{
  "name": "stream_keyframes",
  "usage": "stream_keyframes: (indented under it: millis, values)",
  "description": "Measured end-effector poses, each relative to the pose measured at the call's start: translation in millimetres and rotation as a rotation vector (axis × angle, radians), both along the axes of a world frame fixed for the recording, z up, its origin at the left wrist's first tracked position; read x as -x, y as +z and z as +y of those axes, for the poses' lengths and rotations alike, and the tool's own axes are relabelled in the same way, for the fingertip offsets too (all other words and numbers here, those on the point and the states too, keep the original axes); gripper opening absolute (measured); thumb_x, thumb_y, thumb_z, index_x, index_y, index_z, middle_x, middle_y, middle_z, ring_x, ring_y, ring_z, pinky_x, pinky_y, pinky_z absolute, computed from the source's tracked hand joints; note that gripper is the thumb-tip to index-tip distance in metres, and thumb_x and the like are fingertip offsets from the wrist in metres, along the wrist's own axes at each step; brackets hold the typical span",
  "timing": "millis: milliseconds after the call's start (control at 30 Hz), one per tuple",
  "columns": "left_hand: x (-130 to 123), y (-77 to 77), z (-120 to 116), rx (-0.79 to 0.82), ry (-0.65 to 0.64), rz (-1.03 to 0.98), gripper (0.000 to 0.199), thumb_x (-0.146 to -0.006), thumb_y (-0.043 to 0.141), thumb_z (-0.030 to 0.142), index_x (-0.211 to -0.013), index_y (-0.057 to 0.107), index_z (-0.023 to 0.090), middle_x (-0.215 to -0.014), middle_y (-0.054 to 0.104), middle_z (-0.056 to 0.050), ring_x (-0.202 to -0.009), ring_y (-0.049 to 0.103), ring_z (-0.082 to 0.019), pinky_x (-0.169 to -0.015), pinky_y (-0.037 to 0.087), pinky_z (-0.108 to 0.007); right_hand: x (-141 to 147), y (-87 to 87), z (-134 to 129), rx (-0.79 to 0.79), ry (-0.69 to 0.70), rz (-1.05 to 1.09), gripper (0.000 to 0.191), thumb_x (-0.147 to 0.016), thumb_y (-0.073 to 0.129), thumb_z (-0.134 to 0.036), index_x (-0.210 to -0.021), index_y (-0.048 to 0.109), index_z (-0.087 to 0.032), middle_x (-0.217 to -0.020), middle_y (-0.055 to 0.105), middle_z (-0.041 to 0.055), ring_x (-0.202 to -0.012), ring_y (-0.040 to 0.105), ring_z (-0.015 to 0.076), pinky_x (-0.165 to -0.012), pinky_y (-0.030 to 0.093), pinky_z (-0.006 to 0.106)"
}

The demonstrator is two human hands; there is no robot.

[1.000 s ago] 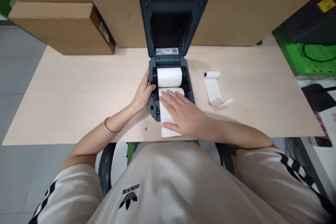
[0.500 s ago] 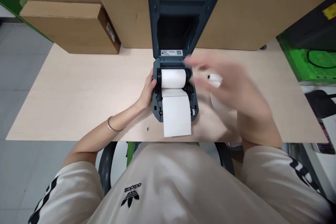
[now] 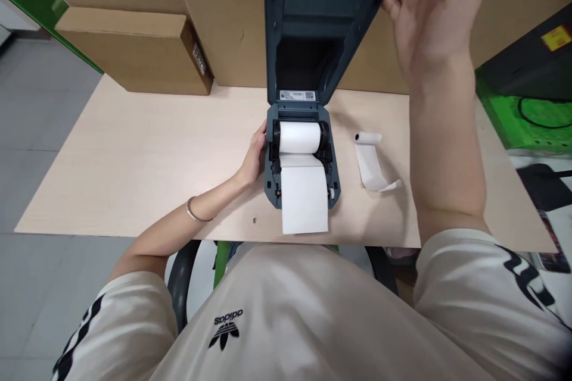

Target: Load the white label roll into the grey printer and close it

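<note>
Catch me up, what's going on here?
Someone's left hand is against the side of a printer with its lid open. The right hand is raised at the lid's edge; whether it grips is unclear. A paper roll sits inside, its loose end past the printer's front. A smaller roll lies partly unwound on the table.

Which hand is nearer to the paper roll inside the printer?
Left. The left hand is at the left side of the printer base, beside the paper roll; the right hand is up by the open lid, farther off.
</note>
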State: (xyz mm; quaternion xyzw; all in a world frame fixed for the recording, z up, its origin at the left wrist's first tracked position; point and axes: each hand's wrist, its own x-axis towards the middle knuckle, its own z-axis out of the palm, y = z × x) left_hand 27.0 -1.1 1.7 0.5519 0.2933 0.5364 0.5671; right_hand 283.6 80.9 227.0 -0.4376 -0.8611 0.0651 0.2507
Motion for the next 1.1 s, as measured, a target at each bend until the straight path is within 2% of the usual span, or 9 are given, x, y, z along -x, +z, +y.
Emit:
stream_keyframes:
  millis: [100, 167, 267, 333, 467, 700, 933, 1033, 1100]
  values:
    - [0, 0.9, -2, 0.103, 0.005, -0.042, 0.077, -0.105, 0.043, 0.083, -0.162, 0.058, 0.033, -0.165, 0.066, -0.006, -0.163, 0.052, -0.038, -0.135, 0.042, -0.059, -4, -3.3, -13, 0.024, -0.092, 0.307, 0.114, -0.077, 0.058, -0.090, -0.174, 0.041, -0.034, -0.152, 0.063, 0.0140, -0.149, 0.052, 0.0521, -0.118, 0.052, 0.072]
    - [0, 0.0, -3, 0.144, 0.019, -0.052, 0.079, -0.104, 0.044, 0.084, -0.160, 0.060, 0.031, -0.160, 0.070, -0.007, -0.160, 0.056, -0.039, -0.131, 0.046, -0.060, -6, -11.2, -27, 0.055, -0.067, 0.513, 0.090, -0.092, 0.040, -0.086, -0.158, 0.062, -0.030, -0.132, 0.072, 0.0165, -0.132, 0.065, 0.0476, -0.111, 0.057, 0.069]
    - [0, -1.0, -3, 0.177, 0.025, -0.088, 0.081, -0.103, 0.045, 0.085, -0.158, 0.062, 0.029, -0.157, 0.073, -0.009, -0.157, 0.058, -0.041, -0.129, 0.049, -0.062, -4, -30.8, -55, 0.182, 0.188, 0.597, 0.055, -0.106, 0.047, -0.064, -0.128, 0.080, -0.025, -0.112, 0.077, 0.0128, -0.113, 0.073, 0.0375, -0.108, 0.060, 0.064]
    - [0, -1.1, -3, 0.195, 0.025, -0.112, 0.078, -0.104, 0.045, 0.083, -0.156, 0.064, 0.029, -0.157, 0.072, -0.007, -0.158, 0.057, -0.040, -0.130, 0.048, -0.061, -1, -47.6, -74, 0.269, 0.382, 0.377, 0.046, -0.107, 0.060, -0.054, -0.138, 0.076, -0.024, -0.131, 0.077, 0.0114, -0.126, 0.072, 0.0343, -0.117, 0.056, 0.060]
    - [0, -2.4, -4, 0.183, 0.053, -0.114, 0.071, -0.103, 0.048, 0.082, -0.147, 0.071, 0.031, -0.158, 0.072, -0.005, -0.163, 0.053, -0.038, -0.133, 0.046, -0.060, 7, -85.0, -106, 0.199, 0.471, -0.038, 0.076, -0.104, 0.066, -0.065, -0.168, 0.053, -0.027, -0.173, 0.055, 0.0141, -0.162, 0.048, 0.0412, -0.134, 0.034, 0.071]
    - [0, -10.1, 2, 0.165, 0.046, -0.086, 0.074, -0.101, 0.050, 0.086, -0.149, 0.069, 0.033, -0.156, 0.073, -0.006, -0.160, 0.055, -0.038, -0.134, 0.043, -0.062, 11, -123.2, -123, -0.008, 0.444, -0.111, 0.075, -0.106, 0.063, -0.060, -0.171, 0.048, -0.026, -0.178, 0.049, 0.0146, -0.166, 0.045, 0.0392, -0.136, 0.031, 0.071]
    - [2, -12.4, 1, 0.155, 0.082, -0.060, 0.069, -0.103, 0.050, 0.082, -0.148, 0.070, 0.034, -0.158, 0.071, -0.006, -0.159, 0.055, -0.038, -0.135, 0.041, -0.061, 7, -121.0, -133, -0.048, 0.485, -0.158, 0.105, -0.095, 0.076, -0.068, -0.177, 0.034, -0.020, -0.180, 0.042, 0.0218, -0.169, 0.039, 0.0427, -0.136, 0.030, 0.075]
    - [1, -10.3, 0, 0.158, 0.079, -0.066, 0.068, -0.103, 0.050, 0.082, -0.147, 0.070, 0.035, -0.155, 0.073, -0.005, -0.154, 0.060, -0.037, -0.134, 0.043, -0.061, 4, -106.6, -145, -0.137, 0.485, -0.173, 0.090, -0.100, 0.076, -0.049, -0.176, 0.035, -0.021, -0.173, 0.053, 0.0219, -0.161, 0.053, 0.0384, -0.136, 0.036, 0.072]
    - [0, -8.6, -1, 0.160, 0.064, -0.068, 0.068, -0.102, 0.050, 0.083, -0.147, 0.070, 0.035, -0.154, 0.073, -0.005, -0.152, 0.061, -0.037, -0.133, 0.043, -0.061, 3, -94.3, -153, -0.160, 0.451, -0.175, 0.081, -0.103, 0.071, -0.039, -0.175, 0.037, -0.030, -0.170, 0.059, 0.0153, -0.152, 0.063, 0.0363, -0.136, 0.036, 0.072]
